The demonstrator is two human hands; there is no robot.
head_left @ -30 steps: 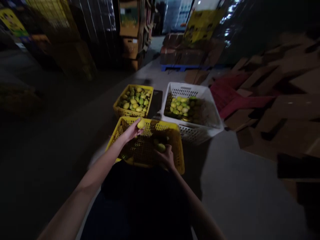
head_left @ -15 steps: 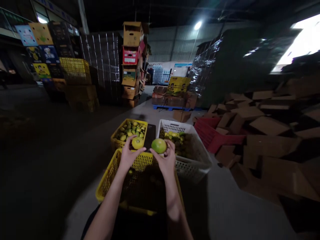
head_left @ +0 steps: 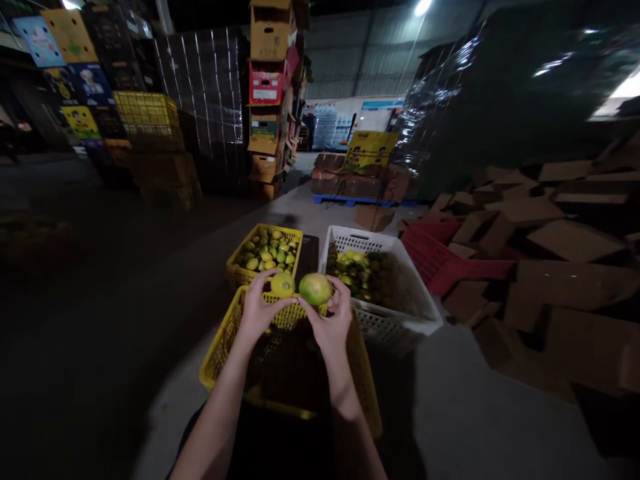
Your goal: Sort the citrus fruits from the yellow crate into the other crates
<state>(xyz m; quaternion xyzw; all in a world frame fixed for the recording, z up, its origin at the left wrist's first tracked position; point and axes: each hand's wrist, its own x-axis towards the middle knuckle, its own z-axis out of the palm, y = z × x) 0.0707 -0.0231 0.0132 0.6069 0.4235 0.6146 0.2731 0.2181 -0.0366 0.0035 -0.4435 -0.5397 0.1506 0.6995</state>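
Observation:
My left hand (head_left: pixel 260 305) is closed on a yellow lemon (head_left: pixel 283 285), pinching it between thumb and fingers. In my right hand (head_left: pixel 334 313) is a larger green-and-yellow lemon (head_left: pixel 315 289), its skin patchy. The two fruits are held side by side, close together, above the near yellow crate (head_left: pixel 220 347), whose inside is mostly in shadow. Beyond my left hand a smaller yellow crate (head_left: pixel 233 272) holds several yellow and green lemons (head_left: pixel 267 250). Past my right hand stands a white crate (head_left: pixel 413 293) with more green and yellow fruit (head_left: pixel 363 270) in it.
A red crate (head_left: pixel 440 260) lies by a heap of flattened cardboard boxes (head_left: pixel 565 280) on the right. Farther off are a blue pallet (head_left: pixel 350 200) with boxes, a tall carton stack (head_left: pixel 270 93) and wrapped pallet loads (head_left: pixel 200 113). A dark flat object (head_left: pixel 309 253) sits between the crates.
The two lemons have come closer together, and the left one has turned in my fingers. My view has tilted down and shifted a little left. Both hands keep their hold.

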